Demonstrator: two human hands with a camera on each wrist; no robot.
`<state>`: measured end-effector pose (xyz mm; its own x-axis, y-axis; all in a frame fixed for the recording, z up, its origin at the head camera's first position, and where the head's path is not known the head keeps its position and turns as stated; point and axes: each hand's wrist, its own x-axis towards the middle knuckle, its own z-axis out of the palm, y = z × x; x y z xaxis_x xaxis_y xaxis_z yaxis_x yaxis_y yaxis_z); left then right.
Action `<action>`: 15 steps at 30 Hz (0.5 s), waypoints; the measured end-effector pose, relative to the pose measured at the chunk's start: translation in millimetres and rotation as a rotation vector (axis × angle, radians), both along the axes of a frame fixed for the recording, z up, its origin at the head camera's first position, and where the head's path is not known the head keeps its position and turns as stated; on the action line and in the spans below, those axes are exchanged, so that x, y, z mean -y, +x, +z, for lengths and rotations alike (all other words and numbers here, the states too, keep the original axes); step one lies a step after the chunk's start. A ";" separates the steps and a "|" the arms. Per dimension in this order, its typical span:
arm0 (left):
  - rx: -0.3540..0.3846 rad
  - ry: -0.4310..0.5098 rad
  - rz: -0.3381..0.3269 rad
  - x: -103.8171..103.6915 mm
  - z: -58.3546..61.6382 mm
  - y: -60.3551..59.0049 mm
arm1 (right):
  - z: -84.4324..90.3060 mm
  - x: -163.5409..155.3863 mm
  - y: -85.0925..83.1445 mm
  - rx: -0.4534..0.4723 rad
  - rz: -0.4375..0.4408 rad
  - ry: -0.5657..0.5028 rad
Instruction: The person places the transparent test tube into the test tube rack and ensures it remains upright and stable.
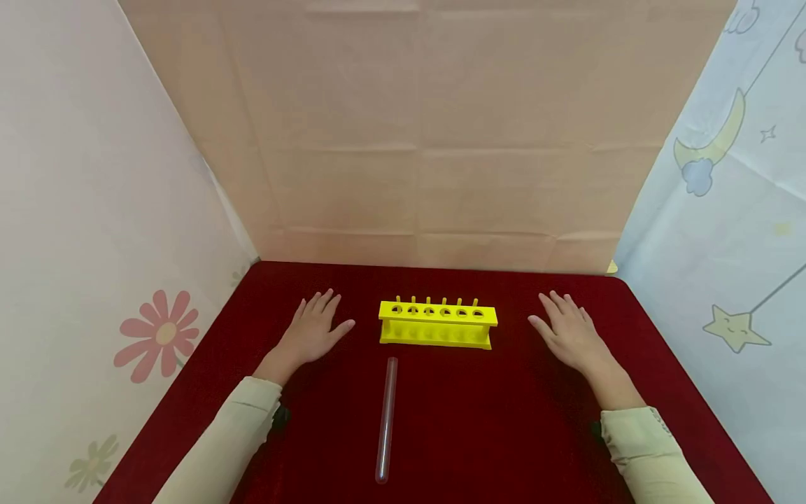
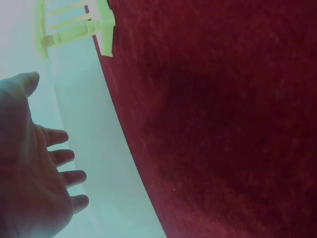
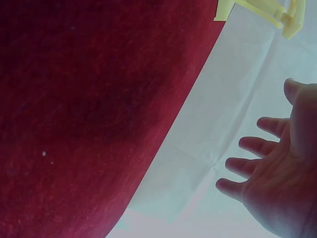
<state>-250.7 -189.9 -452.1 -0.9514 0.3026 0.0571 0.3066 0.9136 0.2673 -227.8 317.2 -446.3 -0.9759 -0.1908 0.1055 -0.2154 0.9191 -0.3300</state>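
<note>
Right now my left hand (image 1: 310, 332) and right hand (image 1: 569, 334) lie flat, fingers spread, holding nothing. That test tube (image 1: 386, 418) looks glassy, slick and fragile; I'd pinch it mid-length.

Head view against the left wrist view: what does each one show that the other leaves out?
Only the head view shows the clear test tube lying on the red cloth in front of the rack, the right hand resting flat with straight fingers, both pale sleeves and the patterned side curtains. Only the left wrist view shows the left hand from the palm side, fingers relaxed and holding nothing. Both show the yellow rack, though the wrist view catches just one end of it, plus the left hand and the red cloth.
</note>
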 end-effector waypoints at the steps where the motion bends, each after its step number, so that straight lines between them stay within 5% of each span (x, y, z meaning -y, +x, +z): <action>1: -0.001 0.000 -0.001 -1.1 0.3 1.0 | 0.2 0.9 0.2 -0.005 0.003 0.002; 15: 0.011 0.005 0.003 -8.1 -2.6 9.8 | 1.7 12.0 -0.4 -0.036 0.024 0.007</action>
